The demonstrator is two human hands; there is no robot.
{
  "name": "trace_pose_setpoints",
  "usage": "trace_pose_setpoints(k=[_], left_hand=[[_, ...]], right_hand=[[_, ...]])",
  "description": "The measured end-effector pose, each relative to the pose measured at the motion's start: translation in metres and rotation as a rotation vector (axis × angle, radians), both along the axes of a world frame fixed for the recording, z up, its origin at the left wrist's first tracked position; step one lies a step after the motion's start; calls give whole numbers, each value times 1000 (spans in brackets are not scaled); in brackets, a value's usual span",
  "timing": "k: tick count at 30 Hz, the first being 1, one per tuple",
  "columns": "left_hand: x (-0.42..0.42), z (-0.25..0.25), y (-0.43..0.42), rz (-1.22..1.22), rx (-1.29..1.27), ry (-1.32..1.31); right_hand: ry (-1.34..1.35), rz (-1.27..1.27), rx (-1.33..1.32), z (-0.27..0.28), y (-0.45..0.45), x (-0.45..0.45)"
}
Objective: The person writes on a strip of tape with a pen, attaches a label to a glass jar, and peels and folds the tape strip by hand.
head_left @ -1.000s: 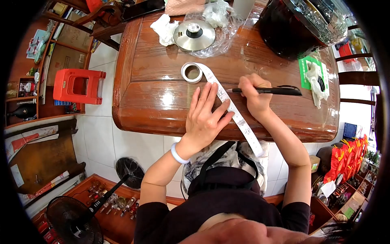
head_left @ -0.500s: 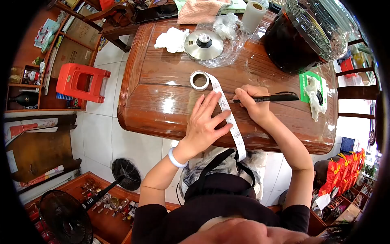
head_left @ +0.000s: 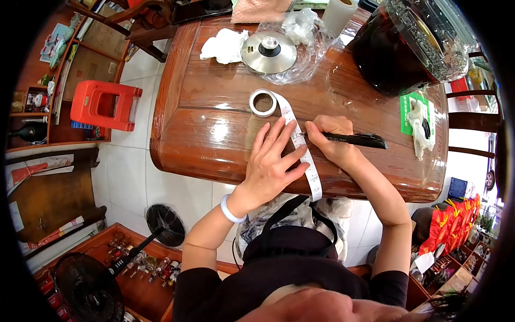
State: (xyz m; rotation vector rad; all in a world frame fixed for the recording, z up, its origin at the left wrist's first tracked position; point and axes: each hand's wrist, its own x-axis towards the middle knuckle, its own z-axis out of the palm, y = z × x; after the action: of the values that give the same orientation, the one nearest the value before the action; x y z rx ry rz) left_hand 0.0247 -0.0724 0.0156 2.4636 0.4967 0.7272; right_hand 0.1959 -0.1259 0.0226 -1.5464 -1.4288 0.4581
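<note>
A roll of white labels point(head_left: 263, 102) lies on the wooden table, its unrolled strip point(head_left: 313, 182) running toward me and over the table's front edge. Handwritten marks show on several labels; they are too small to read. My left hand point(head_left: 272, 161) lies flat with fingers spread, its fingertips pressing on the strip's left side. In my right hand point(head_left: 333, 140) is a black marker pen point(head_left: 365, 140), gripped between thumb and fingers. The pen's tip is at the strip, close to my left fingertips, partly hidden by my thumb.
On the table point(head_left: 204, 123) are a metal pot lid point(head_left: 276, 64) with crumpled plastic, a white tissue point(head_left: 224, 45), a large glass jar of dark liquid point(head_left: 381, 59) and a green sheet point(head_left: 407, 126). A red stool point(head_left: 102, 121) and a fan point(head_left: 88, 290) stand left.
My right hand has shifted slightly left, bringing the pen tip onto the strip, and the pen's rear end sits lower. The strip's hanging end reaches less far down. My left hand stays on the strip.
</note>
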Motion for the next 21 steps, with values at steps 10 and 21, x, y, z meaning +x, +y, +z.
trace_pose_setpoints(k=[10,21], left_hand=[[1,0,-1,4,7,-1],[2,0,-1,3,-4,4]], right_hand=[[-76,-9,-43,2,0,-1],[-72,-7,61,-3,0,0]])
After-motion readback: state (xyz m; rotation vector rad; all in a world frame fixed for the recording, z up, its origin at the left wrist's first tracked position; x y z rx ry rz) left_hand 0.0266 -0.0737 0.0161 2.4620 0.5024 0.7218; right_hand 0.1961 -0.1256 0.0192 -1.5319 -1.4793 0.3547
